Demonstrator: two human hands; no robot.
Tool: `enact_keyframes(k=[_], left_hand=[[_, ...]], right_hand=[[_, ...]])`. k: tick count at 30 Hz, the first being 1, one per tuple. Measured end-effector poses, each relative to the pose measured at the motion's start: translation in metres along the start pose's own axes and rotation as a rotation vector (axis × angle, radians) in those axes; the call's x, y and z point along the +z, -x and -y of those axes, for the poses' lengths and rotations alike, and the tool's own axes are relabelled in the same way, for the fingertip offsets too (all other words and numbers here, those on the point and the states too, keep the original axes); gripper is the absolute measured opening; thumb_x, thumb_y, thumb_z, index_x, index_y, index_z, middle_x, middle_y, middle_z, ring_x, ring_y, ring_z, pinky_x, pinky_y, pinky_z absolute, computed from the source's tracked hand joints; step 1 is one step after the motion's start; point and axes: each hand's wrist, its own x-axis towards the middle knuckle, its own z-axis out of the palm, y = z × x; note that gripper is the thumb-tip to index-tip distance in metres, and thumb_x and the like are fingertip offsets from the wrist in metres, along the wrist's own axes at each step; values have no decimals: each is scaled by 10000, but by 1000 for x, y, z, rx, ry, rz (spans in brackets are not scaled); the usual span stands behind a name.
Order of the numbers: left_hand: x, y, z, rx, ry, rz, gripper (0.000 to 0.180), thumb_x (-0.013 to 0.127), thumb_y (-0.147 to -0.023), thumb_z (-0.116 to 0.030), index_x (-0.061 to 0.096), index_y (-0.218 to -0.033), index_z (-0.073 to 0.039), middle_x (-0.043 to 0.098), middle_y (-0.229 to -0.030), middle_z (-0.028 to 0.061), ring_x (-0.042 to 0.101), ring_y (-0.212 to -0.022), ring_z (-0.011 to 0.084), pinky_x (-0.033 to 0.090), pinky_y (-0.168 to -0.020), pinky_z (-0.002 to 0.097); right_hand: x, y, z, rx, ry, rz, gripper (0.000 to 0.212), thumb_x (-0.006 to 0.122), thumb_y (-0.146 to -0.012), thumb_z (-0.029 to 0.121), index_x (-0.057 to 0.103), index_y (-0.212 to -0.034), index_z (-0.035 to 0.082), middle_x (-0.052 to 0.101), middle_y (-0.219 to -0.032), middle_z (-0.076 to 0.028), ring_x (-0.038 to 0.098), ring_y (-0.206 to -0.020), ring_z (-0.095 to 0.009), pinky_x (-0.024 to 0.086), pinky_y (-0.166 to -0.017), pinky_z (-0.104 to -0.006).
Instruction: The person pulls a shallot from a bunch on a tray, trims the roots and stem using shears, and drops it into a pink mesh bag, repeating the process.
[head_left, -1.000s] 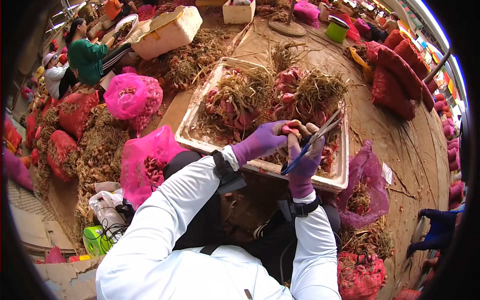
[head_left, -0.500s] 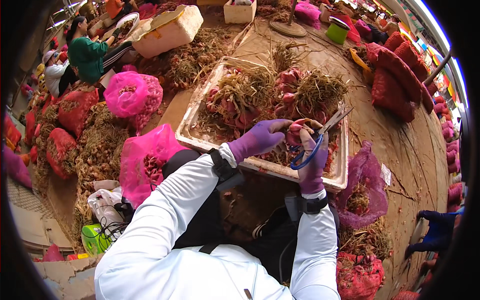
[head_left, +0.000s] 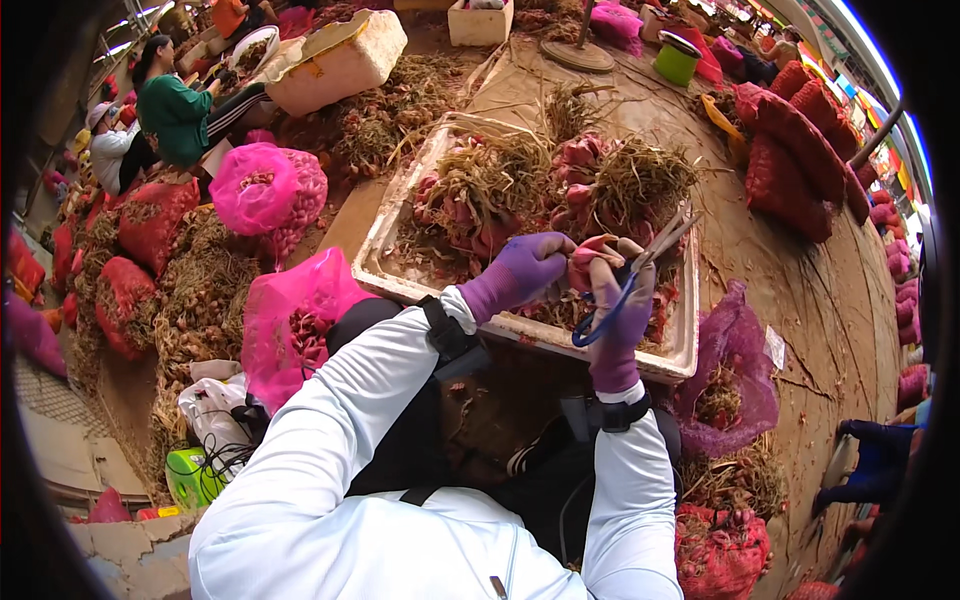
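Observation:
In front of me is a shallow white foam tray. It holds bunches of reddish shallots with dry, straw-coloured tops. Over its near right part, my left hand, in a purple glove, is closed with its fingertips at a red-skinned shallot. My right hand, gloved the same way, grips blue-handled scissors, and its thumb presses against that same shallot. The blades point up and to the right, away from the bulb. My fingers hide part of the shallot and of the handles.
A pink mesh bag with shallots stands left of the tray, a purple one right of it. Full red sacks lie at the far right. A white foam box and a seated person in green are at the far left.
My right hand has turned slightly and its thumb has come up against the shallot. The scissor handles have shifted a little left and down. My left hand has barely moved.

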Motion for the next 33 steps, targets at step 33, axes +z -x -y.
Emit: enact_keyframes(k=[33], left_hand=[[3, 2, -4, 60, 183, -223, 135, 610, -910, -53, 576, -1023, 13, 661, -983, 81, 636, -788, 84, 548, -705, 244]], right_hand=[[-14, -7, 0, 29, -166, 64, 285, 561, -923, 76, 492, -1189, -1, 611, -1073, -100, 616, -924, -150, 519, -808, -284]])
